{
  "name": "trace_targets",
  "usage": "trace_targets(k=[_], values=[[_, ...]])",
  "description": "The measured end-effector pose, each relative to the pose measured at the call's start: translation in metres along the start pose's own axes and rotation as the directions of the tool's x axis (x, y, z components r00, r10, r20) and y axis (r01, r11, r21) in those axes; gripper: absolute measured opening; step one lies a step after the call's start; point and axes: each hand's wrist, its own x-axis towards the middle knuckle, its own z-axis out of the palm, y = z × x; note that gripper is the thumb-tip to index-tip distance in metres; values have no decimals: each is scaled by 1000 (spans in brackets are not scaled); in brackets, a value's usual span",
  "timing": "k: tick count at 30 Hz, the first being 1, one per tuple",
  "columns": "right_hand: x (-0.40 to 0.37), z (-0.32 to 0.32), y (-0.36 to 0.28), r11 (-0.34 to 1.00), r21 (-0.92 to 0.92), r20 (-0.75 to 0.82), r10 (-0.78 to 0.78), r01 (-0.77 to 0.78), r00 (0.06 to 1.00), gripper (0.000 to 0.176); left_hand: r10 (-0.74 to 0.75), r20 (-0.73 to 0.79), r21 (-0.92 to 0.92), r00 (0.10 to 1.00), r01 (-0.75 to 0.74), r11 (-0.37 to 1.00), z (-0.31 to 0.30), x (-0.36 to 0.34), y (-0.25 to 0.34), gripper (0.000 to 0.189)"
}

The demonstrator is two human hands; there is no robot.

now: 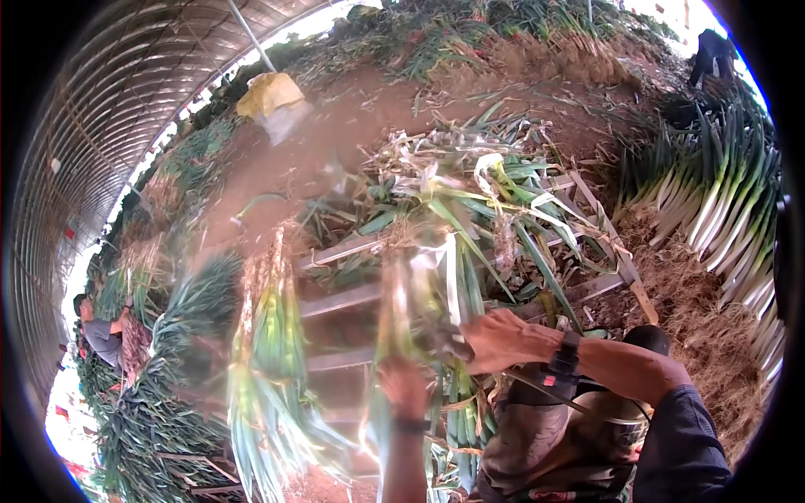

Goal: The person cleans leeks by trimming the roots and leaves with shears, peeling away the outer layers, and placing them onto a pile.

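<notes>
My left hand (402,386), blurred by motion, is wrapped round a leek (394,310) whose roots point away from me and whose leaves hang toward me. To its right my right hand (503,339), with a dark band at the wrist, is closed. Something small and dark shows at its fingertips, too smeared to name. A bundle of leeks (277,327) lies across the slatted wooden rack (344,298) on the left. Stripped leaves and peelings (470,184) are heaped just beyond my hands.
Cleaned leeks with white stems (713,184) are stacked along the right, beside a mass of roots (688,335). A person (109,335) sits among leek piles at far left. A yellow-topped bag (270,94) lies on the bare soil by a pole. Another person (713,54) stands far right.
</notes>
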Motion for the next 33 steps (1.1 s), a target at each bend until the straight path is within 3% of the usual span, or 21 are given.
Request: trace_targets(k=[2,4,5,7,11,14,17,20,22,25,28,32,33], values=[[-17,-23,-17,996,-40,281,88,-80,956,40,-28,110,-41,994,32,999,-26,7,6,83],[-36,-40,-33,994,87,231,42,-63,972,38,-55,170,-66,984,67,996,-38,10,13,73],[-43,-50,-41,992,117,210,24,-49,977,39,-66,71,-58,995,70,996,-23,11,10,56],[-57,-59,-48,984,164,218,30,-67,976,42,-86,145,-104,986,101,989,-33,3,19,49],[-74,-39,-26,997,58,242,41,-57,969,45,-64,193,-120,979,89,989,-43,-2,28,46],[-79,-30,-19,994,109,192,-31,10,981,46,9,12,-51,1000,-9,999,-12,-5,14,46],[-84,-31,-23,969,240,168,-100,57,981,47,4,55,-84,998,1,996,1,-4,6,43],[-84,-31,-22,990,128,176,-79,57,981,52,-54,195,-152,979,85,985,-36,-5,21,40],[-80,-34,-24,999,16,167,-39,37,985,57,-32,282,-139,959,74,988,-24,1,12,39],[-67,-47,-31,995,-84,184,64,-49,981,63,49,204,-152,978,-18,988,6,-5,5,41],[-60,-44,-29,975,-140,290,207,-173,934,64,190,110,22,976,-194,981,47,-21,0,49],[-53,-33,-31,973,-81,326,233,-218,916,62,258,-192,-156,947,-289,945,9,-45,19,39],[-52,-31,-33,977,-62,333,213,-204,919,61,248,-195,-277,949,-295,914,-3,-44,13,37]])
